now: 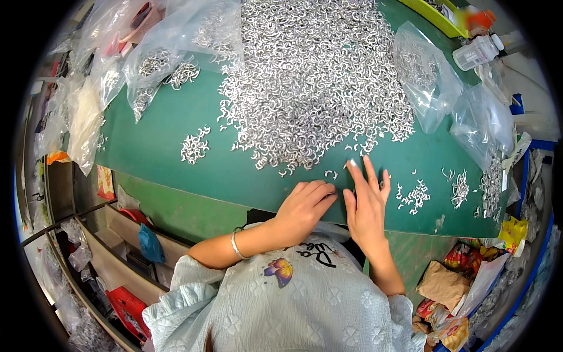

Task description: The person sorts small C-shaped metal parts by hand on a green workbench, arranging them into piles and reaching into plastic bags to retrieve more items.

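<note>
A large heap of small silver crescent-shaped metal pieces (305,88) covers the far middle of the green tabletop (234,182). My left hand (305,210) rests at the near table edge with its fingers curled together; whatever they hold, if anything, is hidden. A bracelet circles that wrist. Just to its right, my right hand (368,205) reaches over the table with fingers spread, its fingertips close to the heap's near edge. A couple of loose crescents (331,174) lie between the hands and the heap. A small cluster of crescents (416,196) sits right of my right hand.
Another small cluster (194,145) lies at left. Clear plastic bags with metal pieces stand at the far left (149,64) and right (425,73). A clear bottle (478,53) and a yellow-green tray (431,14) are at the far right. Open drawers (117,258) lie below at left.
</note>
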The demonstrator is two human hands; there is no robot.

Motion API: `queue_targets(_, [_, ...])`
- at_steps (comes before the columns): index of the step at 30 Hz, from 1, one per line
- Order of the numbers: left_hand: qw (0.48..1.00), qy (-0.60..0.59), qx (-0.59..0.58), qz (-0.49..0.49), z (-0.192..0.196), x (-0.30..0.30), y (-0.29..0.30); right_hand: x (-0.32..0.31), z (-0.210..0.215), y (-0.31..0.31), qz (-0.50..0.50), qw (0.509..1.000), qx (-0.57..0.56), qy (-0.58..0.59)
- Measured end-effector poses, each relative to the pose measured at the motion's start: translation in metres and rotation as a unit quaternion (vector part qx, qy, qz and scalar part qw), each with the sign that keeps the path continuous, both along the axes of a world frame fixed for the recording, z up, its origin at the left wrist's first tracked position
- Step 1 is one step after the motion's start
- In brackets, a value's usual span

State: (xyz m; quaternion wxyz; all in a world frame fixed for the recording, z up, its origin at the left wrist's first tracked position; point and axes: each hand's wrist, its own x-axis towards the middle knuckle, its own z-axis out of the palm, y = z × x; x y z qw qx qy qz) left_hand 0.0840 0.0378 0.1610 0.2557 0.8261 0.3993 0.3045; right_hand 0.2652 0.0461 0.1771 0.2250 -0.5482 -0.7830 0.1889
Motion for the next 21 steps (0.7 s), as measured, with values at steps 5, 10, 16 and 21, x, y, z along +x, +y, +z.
queue_targets(5, [0.998,-0.015,-0.024,0.048,-0.001,-0.024,-0.010,0.007,0.007,-0.022,0.043,0.998,-0.043,0.006])
queue_targets(10, [0.994,0.020,-0.009,0.103,-0.001,-0.034,-0.014,-0.012,0.006,-0.007,0.050,0.998,-0.021,0.022])
queue_targets(16, [0.991,0.021,-0.007,0.134,0.003,-0.030,-0.013,-0.004,0.000,-0.012,0.058,0.995,-0.027,0.079])
queue_targets(21, [0.990,0.022,0.015,0.141,0.006,0.003,0.006,-0.001,-0.002,-0.011,0.000,0.994,0.012,0.111])
